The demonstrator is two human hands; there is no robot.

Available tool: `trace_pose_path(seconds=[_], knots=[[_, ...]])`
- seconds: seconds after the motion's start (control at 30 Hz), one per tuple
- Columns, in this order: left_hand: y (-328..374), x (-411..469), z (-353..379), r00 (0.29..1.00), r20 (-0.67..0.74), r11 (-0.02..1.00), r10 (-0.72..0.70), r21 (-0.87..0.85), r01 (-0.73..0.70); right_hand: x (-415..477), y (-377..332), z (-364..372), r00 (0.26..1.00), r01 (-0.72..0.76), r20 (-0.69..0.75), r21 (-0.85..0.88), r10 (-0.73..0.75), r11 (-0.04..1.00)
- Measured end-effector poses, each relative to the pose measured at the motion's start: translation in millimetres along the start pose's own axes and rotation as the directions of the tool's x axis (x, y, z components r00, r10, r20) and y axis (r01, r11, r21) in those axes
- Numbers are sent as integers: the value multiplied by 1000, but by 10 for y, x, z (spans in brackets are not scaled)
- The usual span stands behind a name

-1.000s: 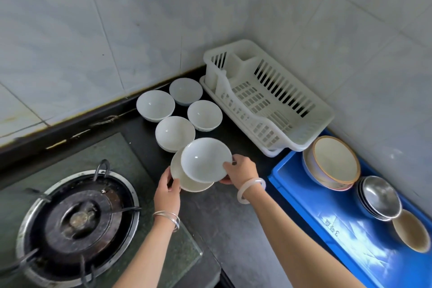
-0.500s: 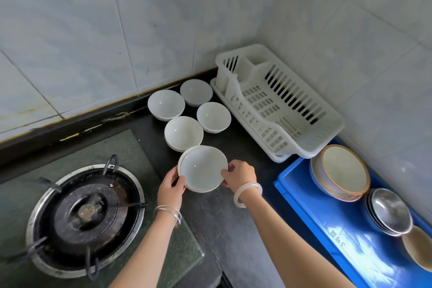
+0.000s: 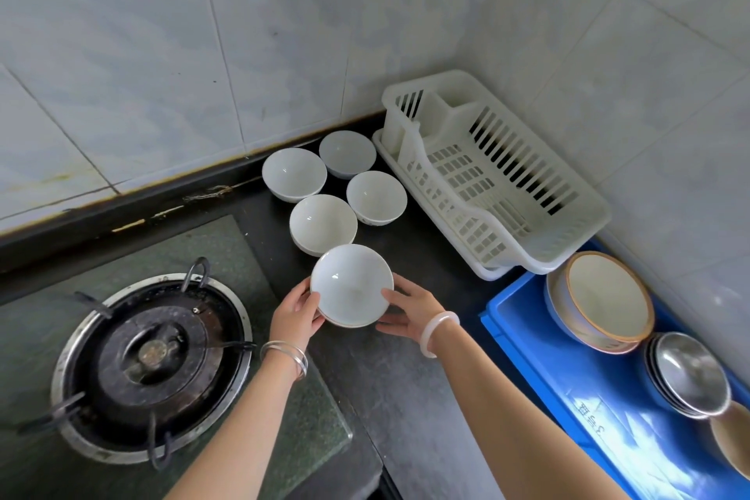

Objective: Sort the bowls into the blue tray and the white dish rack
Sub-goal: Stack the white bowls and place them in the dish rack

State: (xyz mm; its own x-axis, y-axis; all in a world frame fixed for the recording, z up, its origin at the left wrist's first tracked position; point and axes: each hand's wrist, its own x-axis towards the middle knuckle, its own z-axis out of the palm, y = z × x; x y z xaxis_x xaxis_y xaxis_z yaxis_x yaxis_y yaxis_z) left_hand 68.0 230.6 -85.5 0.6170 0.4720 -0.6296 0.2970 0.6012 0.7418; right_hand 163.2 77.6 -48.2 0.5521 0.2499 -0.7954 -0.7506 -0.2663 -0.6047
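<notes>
A stack of two white bowls (image 3: 351, 285) sits on the dark counter, held from both sides. My left hand (image 3: 295, 311) grips its left rim and my right hand (image 3: 408, 311) cups its right side. Behind it stand several more white bowls (image 3: 323, 224), up to the wall. The white dish rack (image 3: 493, 179) stands in the corner with nothing in it. The blue tray (image 3: 568, 390) at the right holds a large orange-rimmed bowl (image 3: 604, 298), stacked steel bowls (image 3: 688, 373) and a beige bowl (image 3: 734, 438) cut off by the frame edge.
A gas burner (image 3: 152, 359) on a green glass hob lies at the left. Tiled walls close the corner behind the rack and the tray. Dark counter (image 3: 397, 386) shows between my forearms.
The upper bowl, lifted and tilted a second ago, has come down into the lower one. Both hands now close on the stack's sides. The view has shifted slightly.
</notes>
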Motion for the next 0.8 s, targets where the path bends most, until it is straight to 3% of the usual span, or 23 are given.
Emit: trace_pose_path(seconds=[0.17,0.37,0.57,0.8], knots=[[52,-79,60,999,-48,1000,21,23,-20,-16,43,10,996,89,-12,33,-89,995],[325,-198,339,996,12,992,94,85,-95,-178,-158,-227,985,169,-33,100,-167,980],[787,-156,1040,985,133,988,112,94,-125,-354,-701,-635,935,343,-146,128,-324,931],[1222,195,2097,957,252,963,143,186,-193,-221,-1458,-1172,869,451,-303,159,-392,878]])
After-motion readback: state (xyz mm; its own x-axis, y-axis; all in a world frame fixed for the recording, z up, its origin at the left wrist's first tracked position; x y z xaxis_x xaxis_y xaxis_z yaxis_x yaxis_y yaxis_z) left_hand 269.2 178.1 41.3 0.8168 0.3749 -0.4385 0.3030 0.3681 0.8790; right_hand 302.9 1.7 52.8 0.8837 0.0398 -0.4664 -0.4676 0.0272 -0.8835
